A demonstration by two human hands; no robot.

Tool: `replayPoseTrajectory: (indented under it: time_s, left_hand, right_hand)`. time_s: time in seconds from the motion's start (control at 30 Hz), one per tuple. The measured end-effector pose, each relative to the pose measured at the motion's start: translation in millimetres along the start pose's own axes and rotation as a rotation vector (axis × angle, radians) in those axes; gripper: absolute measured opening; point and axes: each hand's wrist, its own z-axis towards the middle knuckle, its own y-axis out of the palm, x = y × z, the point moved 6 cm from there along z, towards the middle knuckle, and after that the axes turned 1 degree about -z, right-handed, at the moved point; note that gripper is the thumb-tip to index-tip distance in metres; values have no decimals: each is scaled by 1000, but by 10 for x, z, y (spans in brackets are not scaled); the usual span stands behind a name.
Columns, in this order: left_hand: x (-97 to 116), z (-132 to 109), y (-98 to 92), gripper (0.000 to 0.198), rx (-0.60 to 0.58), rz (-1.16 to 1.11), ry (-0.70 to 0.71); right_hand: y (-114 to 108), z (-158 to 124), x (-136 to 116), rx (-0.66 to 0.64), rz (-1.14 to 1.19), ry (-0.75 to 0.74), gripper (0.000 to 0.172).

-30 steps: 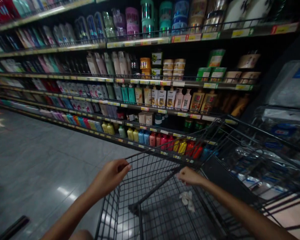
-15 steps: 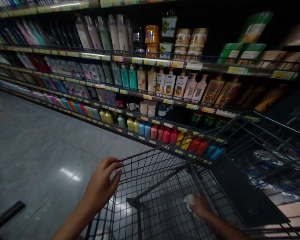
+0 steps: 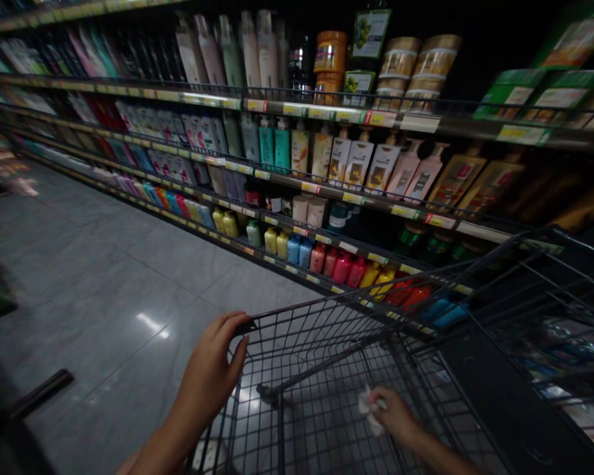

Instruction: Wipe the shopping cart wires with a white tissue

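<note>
Left hand: your left hand (image 3: 210,366) sits at the near left corner of the cart's rim, fingers curved over the edge and thumb apart below them, a gap showing between; it is loosely spread, not closed.
Right hand: your right hand (image 3: 396,414) reaches down within the outline of the basket, fingers pinched on the crumpled white scrap.
White scrap: the scrap (image 3: 365,404) sticks out on the left side of your right fingers, over the wire mesh; you cannot tell from here whether it also touches the basket floor.
Cart: the black wire cart (image 3: 297,309) stands in front of you, a dark bar (image 3: 321,364) running diagonally across its basket and a dark panel (image 3: 505,402) on its right.
Shelves: the shelves (image 3: 178,97) slant past beyond the cart, price tags along their edges.
Upper row: orange jars (image 3: 330,53) stand to the left of stacked gold jars (image 3: 438,59).
Middle row: you see teal bottles (image 3: 274,148), white bottles (image 3: 360,158) marked PANTENE and pink pump bottles (image 3: 416,173).
Bottom row: small coloured bottles (image 3: 299,252) line up near the floor.
Floor: the grey floor (image 3: 129,277) shines to your left.
</note>
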Motion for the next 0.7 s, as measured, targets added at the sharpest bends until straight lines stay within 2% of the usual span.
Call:
replayPoseTrajectory:
  time_s: [0.07,0.2,0.3,0.37,0.43,0.53,0.63,0.7]
  left_hand:
    - [-12,-10,17,30,9,-32,-28]
    - [-35,-26,27,35,59,-85,-127]
    - [-38,-35,22,38,80,-142,-201]
    - [-63,-47,20,38,95,-204,-272]
    - [-136,-82,29,39,130,-312,-393]
    - [-269,-184,88,45,177,-510,-601]
    - [-322,-296,139,51,211,-636,-701]
    - [-326,-365,163,52,224,-693,-733]
  right_hand:
    - [15,-75,-498,-22,121,-34,14]
    - [-76,-342,-1655,20,226,-274,14]
    - [-64,-566,-2263,-20,440,-382,29]
    - [-5,-672,-2525,-23,538,-441,38]
    - [87,-731,-2709,24,518,-498,40]
    - [266,-784,-2961,130,359,-674,29]
    - [452,-831,-3159,267,171,-911,12]
    - [577,-818,-3202,369,32,-971,20]
